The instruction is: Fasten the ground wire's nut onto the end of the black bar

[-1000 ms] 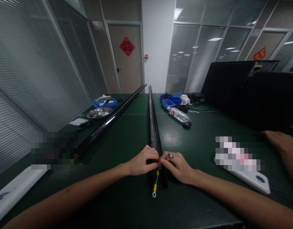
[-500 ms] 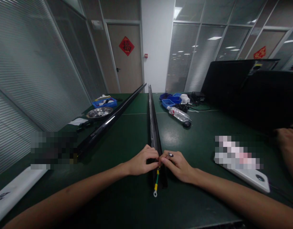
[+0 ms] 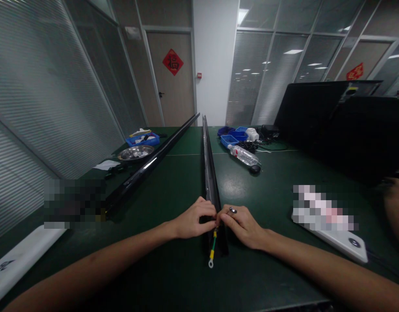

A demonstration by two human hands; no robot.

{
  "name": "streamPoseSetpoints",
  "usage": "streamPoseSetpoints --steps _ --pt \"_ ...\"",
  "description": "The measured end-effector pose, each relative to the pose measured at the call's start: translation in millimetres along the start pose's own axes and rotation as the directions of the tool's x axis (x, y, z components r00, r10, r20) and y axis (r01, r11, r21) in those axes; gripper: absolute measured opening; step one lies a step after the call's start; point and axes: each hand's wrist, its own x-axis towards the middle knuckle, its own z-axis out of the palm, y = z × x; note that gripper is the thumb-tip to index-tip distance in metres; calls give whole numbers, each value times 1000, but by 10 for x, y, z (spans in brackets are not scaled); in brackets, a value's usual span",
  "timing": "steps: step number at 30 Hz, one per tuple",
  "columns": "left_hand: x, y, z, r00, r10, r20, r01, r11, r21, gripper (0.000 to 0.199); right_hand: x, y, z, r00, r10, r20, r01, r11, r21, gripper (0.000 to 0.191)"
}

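My left hand (image 3: 196, 219) and my right hand (image 3: 241, 226) meet over the near end of a long black channel rail (image 3: 210, 173). Fingers and thumbs on both are closed in a pinch, their tips touching or nearly so. A ring sits on a right finger. Just below the fingertips, a short green-and-yellow ground wire (image 3: 214, 245) comes out towards me, ending in a metal ring terminal. Its far end is at the fingertips, which cover whatever lies between them. A second long black rail (image 3: 144, 169) lies slantwise to the left.
On the green table (image 3: 261, 195), a clear plastic bottle (image 3: 244, 156) and blue bins (image 3: 229, 140) stand right of the rail. Left are a metal bowl (image 3: 135, 153) and a blue tray (image 3: 142, 139). A white device (image 3: 336, 238) and another person's hand (image 3: 396, 195) are at right.
My hands stay pinched in the same place, and the wire's ring end shifts only very slightly. At the right edge, the other person's hand has drawn a little further right.
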Motion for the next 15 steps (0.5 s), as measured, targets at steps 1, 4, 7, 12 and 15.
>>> streamPoseSetpoints --steps 1,4,7,12,15 --pt "2 0 0 1000 2 2 -2 1000 -2 26 2 4 3 1000 2 -3 -2 1000 -5 35" --pt "13 5 0 1000 4 11 -3 1000 -18 24 -2 12 11 1000 8 -4 -8 1000 -26 32" --pt "21 8 0 1000 0 19 1 1000 -28 27 -17 12 12 1000 16 14 -16 999 -45 31" --pt "12 2 5 1000 11 -2 -11 1000 -2 26 -27 0 4 1000 7 -5 -8 1000 -25 35" --pt "5 1 10 1000 16 -20 -16 1000 7 24 -16 -6 2 1000 3 -5 -3 1000 6 35"
